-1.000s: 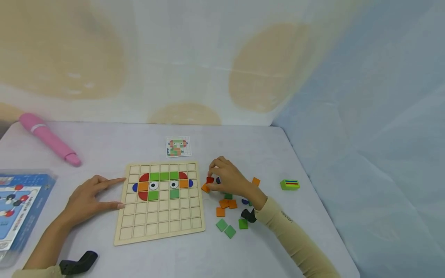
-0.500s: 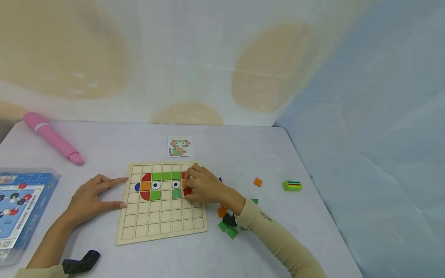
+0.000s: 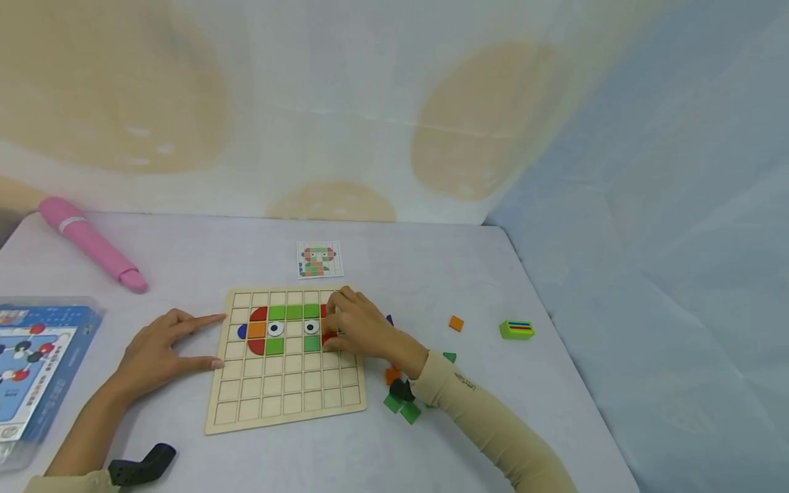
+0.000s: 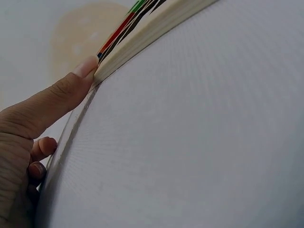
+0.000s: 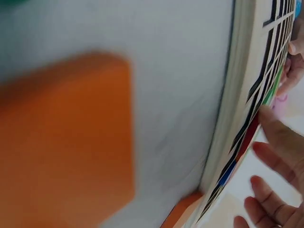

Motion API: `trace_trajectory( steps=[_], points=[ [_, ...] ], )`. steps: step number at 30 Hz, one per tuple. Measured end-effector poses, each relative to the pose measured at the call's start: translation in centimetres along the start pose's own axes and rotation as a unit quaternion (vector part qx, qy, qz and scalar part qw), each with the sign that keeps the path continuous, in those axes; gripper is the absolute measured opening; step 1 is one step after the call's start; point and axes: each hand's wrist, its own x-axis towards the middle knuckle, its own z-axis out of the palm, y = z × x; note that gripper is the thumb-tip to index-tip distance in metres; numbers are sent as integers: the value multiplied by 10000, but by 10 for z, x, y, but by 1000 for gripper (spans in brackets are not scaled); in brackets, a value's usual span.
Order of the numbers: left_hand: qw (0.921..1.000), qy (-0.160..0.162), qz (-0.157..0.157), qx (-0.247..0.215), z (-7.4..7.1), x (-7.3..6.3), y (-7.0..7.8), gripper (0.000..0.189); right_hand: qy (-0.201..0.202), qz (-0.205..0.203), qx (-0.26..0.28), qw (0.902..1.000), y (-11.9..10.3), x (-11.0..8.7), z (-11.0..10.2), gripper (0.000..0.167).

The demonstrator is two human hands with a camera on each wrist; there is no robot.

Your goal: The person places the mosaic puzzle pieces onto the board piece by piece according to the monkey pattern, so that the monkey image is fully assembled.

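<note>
A light wooden grid board (image 3: 286, 383) lies on the table, with red, green, orange and blue tiles plus two eye tiles in its upper rows. My left hand (image 3: 157, 352) rests at its left edge, index finger and thumb stretched apart; the left wrist view has the thumb (image 4: 85, 69) against the board's rim. Over the right part of the board, my right hand (image 3: 360, 327) holds a red tile (image 3: 329, 339) at the thumb and index fingertips, just beside a green tile (image 3: 312, 343). It hides part of the right-hand columns.
Green tiles (image 3: 409, 412) and orange tiles (image 3: 456, 323) lie loose right of the board, some behind my right arm. A pattern card (image 3: 319, 260) lies beyond it. A striped green block (image 3: 516, 330) is far right; a pink wand-shaped object (image 3: 92, 243) and a blue box (image 3: 46, 370) are left.
My right hand has gone from the loose tiles leftward to the board, carrying the red tile to below the orange one. During the last half second it barely moves. The left hand stays put.
</note>
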Motion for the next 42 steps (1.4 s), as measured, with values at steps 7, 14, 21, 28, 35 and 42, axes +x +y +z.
trace_trajectory(
  steps=[7,14,21,28,35,42],
  points=[
    [10000,-17,-5,-7,1,0,-1,80,-206,234,117,9994,0,2,2,33],
    [10000,-75,-45,0,5,-2,-3,82,-571,359,497,9965,-4,1,1,28],
    [10000,-59,-50,-5,7,-3,-2,81,-453,341,690,9960,0,-11,-6,26],
    [10000,-43,17,85,5,-1,-1,81,-52,828,1116,9903,24,-39,-17,19],
    [9999,-31,45,92,2,1,0,81,140,1548,1031,9825,53,-70,-15,19],
    [10000,-40,-8,70,-1,1,2,82,242,1797,1093,9773,68,-90,-14,20]
  ],
)
